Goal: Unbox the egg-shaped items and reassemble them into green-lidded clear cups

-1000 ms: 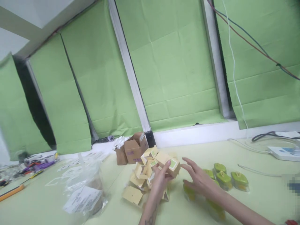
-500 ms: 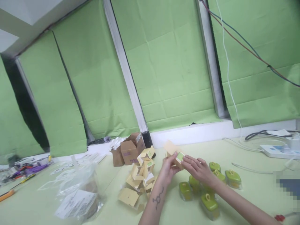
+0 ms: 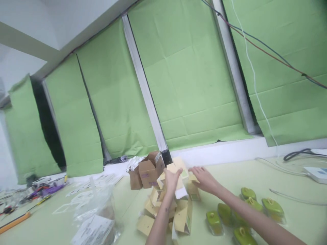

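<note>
My left hand is closed on a small cream cardboard box, held over a pile of similar opened boxes. Just to its right, my right hand has its fingers stretched out above another small box; whether they touch it is hard to see. Several small clear containers with green lids stand on the table, some partly hidden by my right forearm.
A brown carton and a black cylinder stand at the back by the wall. On the left lie a clear plastic bag with papers and an orange-handled tool. A white power strip and cables are at right.
Both hands have moved left to the box pile, with the left still holding a small box. My right hand has come away from that box. The view has shifted a little.
</note>
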Demonstrator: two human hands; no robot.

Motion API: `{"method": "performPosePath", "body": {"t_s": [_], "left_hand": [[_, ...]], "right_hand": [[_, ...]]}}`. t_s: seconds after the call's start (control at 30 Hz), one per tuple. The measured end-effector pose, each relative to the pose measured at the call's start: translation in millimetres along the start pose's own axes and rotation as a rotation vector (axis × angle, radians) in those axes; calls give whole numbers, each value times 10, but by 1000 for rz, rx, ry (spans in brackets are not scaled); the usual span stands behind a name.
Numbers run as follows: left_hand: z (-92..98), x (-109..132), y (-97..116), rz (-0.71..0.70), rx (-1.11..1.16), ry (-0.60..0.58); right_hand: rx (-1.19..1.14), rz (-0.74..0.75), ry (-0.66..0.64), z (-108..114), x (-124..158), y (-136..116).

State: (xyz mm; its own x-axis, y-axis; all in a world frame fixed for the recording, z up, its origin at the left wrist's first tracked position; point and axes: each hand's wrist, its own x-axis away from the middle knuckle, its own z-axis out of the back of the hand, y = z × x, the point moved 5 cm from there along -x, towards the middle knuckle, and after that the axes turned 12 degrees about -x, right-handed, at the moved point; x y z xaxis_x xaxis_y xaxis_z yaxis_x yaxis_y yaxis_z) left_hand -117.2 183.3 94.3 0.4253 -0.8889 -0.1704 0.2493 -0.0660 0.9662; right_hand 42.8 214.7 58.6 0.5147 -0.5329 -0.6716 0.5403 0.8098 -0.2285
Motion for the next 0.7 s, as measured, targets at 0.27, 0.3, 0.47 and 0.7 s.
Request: {"method": "performPosePath", "body": {"t_s": [0.27, 0.3, 0.47, 0.7], "left_hand": [[40, 84, 106, -373, -714, -56], [-4, 146, 134, -429, -743, -108], [-358, 593, 87, -609, -795, -483], [-556, 903, 62, -683, -737, -467]], "right_hand": [[-175, -117, -218, -200, 335, -46], [-208, -124, -213, -122, 370, -42], [-361, -118, -153, 390, 553, -76], [-363, -161, -5, 801, 749, -232]]}}
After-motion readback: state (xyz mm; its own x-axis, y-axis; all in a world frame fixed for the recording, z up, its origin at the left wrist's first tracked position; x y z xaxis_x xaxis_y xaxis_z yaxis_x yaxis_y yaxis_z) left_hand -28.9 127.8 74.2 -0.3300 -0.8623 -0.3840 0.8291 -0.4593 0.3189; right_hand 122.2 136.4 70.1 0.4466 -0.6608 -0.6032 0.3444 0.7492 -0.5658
